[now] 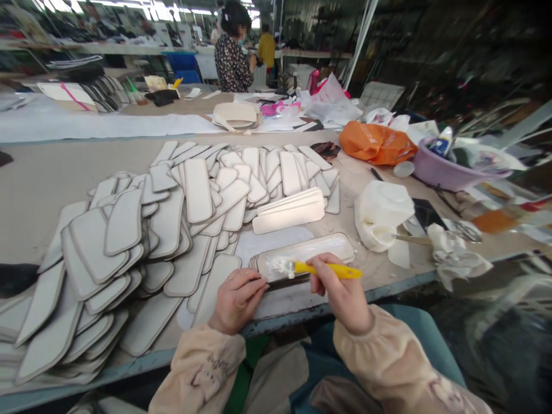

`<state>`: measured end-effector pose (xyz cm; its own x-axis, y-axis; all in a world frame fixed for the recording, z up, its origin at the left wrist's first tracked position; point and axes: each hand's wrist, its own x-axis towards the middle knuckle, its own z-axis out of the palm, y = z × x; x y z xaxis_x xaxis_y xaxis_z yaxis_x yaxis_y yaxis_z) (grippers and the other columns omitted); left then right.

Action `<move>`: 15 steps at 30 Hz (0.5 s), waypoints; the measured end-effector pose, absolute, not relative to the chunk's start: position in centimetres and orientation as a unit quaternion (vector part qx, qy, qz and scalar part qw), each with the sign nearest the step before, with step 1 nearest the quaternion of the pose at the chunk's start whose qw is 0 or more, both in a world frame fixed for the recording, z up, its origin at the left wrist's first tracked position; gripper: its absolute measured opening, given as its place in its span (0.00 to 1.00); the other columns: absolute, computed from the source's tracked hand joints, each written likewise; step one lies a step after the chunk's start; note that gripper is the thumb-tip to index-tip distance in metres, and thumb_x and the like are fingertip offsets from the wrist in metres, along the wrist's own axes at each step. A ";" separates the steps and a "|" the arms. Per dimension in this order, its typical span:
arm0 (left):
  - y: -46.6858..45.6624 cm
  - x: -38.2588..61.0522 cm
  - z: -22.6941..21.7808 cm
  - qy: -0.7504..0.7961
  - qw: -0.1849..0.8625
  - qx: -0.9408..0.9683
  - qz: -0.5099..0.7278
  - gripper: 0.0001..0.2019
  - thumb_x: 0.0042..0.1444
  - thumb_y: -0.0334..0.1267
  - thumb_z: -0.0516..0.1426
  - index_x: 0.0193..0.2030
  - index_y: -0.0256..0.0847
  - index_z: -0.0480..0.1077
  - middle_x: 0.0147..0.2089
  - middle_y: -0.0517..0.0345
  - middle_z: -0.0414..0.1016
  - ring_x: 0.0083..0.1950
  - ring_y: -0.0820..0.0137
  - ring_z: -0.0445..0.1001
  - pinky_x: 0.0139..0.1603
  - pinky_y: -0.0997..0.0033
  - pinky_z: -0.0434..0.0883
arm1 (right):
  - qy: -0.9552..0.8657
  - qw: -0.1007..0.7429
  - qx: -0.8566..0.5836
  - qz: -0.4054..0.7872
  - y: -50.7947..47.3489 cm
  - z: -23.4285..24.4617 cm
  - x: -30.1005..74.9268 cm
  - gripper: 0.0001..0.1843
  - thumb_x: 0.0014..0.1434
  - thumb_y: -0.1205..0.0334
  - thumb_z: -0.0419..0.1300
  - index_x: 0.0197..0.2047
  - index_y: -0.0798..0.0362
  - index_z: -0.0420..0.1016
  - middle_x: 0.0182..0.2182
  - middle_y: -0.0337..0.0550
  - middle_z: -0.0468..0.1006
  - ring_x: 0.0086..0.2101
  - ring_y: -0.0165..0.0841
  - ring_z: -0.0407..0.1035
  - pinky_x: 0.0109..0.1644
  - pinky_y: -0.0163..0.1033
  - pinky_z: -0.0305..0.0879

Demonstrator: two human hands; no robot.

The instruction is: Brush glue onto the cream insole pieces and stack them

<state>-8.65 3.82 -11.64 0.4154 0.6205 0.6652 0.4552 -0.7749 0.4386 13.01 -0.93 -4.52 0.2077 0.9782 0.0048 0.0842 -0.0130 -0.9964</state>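
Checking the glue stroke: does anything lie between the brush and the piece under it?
Nothing visible. The brush in the right hand has its tip on the piece, close to the left hand.

Matt grey padded panels (129,230) with stitched-looking edges; glossy yellow plastic brush handle (334,270); crinkled orange plastic bag (376,144); smooth lilac plastic basin (440,172); matt desk (38,172).

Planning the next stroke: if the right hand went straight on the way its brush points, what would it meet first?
Probably the left hand: the right hand aims its brush leftward along the grey piece, whose left end the left hand's fingertips press. Depth is unclear; it might pass beyond them.
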 end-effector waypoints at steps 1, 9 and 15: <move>3.9 -8.6 -11.6 0.322 0.096 0.839 0.429 0.10 0.51 0.28 0.61 0.41 0.42 0.75 0.40 0.54 0.76 0.42 0.68 0.74 0.43 0.67 0.74 | -0.472 0.517 -0.564 0.439 -0.7 -4.7 12.2 0.15 0.63 0.50 0.52 0.38 0.53 0.70 0.17 0.33 0.68 0.19 0.26 0.60 0.24 0.32 0.57; 4.1 -8.7 -11.3 0.302 0.085 0.842 0.438 0.11 0.50 0.26 0.62 0.41 0.42 0.75 0.39 0.54 0.75 0.42 0.68 0.74 0.42 0.66 0.73 | -0.478 0.483 -0.620 0.392 0.3 -5.5 14.8 0.15 0.62 0.51 0.51 0.35 0.53 0.71 0.15 0.33 0.68 0.19 0.27 0.63 0.24 0.32 0.58; 4.2 -8.8 -11.7 0.295 0.075 0.845 0.440 0.12 0.50 0.26 0.62 0.41 0.42 0.74 0.40 0.54 0.75 0.42 0.67 0.74 0.42 0.65 0.73 | -0.424 0.451 -0.755 0.218 -0.7 -4.1 23.2 0.15 0.59 0.52 0.52 0.33 0.53 0.72 0.14 0.33 0.67 0.19 0.29 0.62 0.24 0.33 0.57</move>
